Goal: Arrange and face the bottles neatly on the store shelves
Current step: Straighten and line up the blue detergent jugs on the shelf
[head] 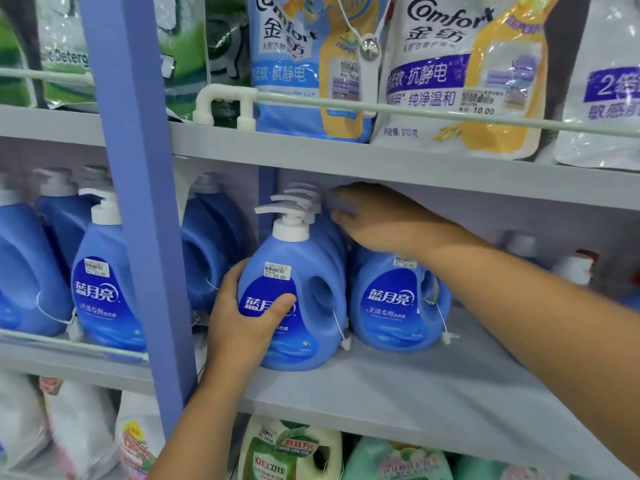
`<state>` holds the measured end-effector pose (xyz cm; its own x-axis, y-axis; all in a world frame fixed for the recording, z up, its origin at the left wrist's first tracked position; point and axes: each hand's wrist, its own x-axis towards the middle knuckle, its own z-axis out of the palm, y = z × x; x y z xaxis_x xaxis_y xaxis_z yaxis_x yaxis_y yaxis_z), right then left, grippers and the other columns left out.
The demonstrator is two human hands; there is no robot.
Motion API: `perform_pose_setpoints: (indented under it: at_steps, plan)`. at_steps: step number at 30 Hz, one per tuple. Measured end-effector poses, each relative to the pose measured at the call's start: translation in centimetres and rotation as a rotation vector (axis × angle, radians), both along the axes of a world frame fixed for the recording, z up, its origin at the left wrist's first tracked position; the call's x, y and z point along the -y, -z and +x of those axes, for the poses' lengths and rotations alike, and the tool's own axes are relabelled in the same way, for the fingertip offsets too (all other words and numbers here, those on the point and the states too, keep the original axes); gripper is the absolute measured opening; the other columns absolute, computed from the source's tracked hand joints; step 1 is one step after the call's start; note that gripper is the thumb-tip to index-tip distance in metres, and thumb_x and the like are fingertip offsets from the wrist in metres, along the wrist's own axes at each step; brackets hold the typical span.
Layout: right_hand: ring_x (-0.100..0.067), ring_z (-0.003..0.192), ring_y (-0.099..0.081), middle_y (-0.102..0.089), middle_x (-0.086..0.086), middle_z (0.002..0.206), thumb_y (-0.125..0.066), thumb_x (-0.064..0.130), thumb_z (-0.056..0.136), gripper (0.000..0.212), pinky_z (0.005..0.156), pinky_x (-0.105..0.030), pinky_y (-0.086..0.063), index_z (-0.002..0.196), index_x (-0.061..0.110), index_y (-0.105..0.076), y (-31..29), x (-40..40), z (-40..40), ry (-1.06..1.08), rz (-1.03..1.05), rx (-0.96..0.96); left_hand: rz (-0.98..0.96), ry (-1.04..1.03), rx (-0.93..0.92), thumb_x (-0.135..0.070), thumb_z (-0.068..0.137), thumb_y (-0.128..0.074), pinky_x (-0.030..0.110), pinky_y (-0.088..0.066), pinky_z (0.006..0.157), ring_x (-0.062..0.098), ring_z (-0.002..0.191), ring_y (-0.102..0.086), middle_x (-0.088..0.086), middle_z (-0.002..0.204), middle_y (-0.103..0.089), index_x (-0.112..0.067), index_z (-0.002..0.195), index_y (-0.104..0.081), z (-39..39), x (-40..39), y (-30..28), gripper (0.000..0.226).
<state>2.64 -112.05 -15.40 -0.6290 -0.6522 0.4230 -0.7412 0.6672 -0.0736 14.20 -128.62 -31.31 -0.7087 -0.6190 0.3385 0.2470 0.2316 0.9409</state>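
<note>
— On the middle shelf [433,386], what has the left hand [242,317] got?

— It grips the front blue pump bottle [298,306] from the left side, thumb curled across the label and fingers wrapped round the back. That bottle stands upright at the front edge of the shelf, label and price sticker facing out.

— And the right hand [377,220]?

— It reaches in above the second blue bottle [394,299], up under the shelf board overhead, with the fingers towards the white pump heads [301,199] of the bottles lined up behind the front one. The fingertips are blurred and partly hidden – I can't tell whether they hold anything or merely touch.

— Where does the second bottle sit?

— Just beside the first, to its right, upright, label forward, its top hidden by the forearm.

— What lies further out?

— A purple upright post [145,202] stands left of the held bottle. Past it are more blue bottles [104,289] of the same brand, some turned sideways. On the upper shelf, behind a white rail [433,110], stand Comfort refill pouches [460,74] – one blue and two white. Below, a cream bottle with a green label [291,452] and pale green ones show, partly cut off.
</note>
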Motion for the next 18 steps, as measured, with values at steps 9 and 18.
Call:
perform_pose_setpoints:
  at_steps: [9, 18]
  plan:
    - [-0.017, 0.137, -0.049, -0.042, 0.002, 0.151, -0.094, 0.060, 0.052, 0.129, 0.108, -0.040, -0.048, 0.156, 0.031, -0.023, 16.5, -9.9, 1.9, 0.350, -0.793, 0.454, -0.043, 0.003, -0.047, -0.018, 0.080, -0.085, 0.009, -0.045, 0.063, -0.017, 0.080, -0.062, -0.025, 0.099, -0.062, -0.050, 0.103, -0.052, 0.0, -0.3, 0.1, 0.051]
    - [-0.015, 0.140, -0.038, -0.032, 0.001, 0.156, -0.089, 0.048, 0.070, 0.124, 0.108, -0.030, -0.041, 0.161, 0.032, -0.006, 16.7, -9.9, 3.0, 0.378, -0.707, 0.376, -0.104, -0.051, -0.057, -0.023, 0.080, -0.085, 0.028, -0.055, 0.077, -0.011, 0.085, -0.062, -0.023, 0.102, -0.062, -0.047, 0.115, -0.051, 0.0, -0.1, 0.4, 0.054]
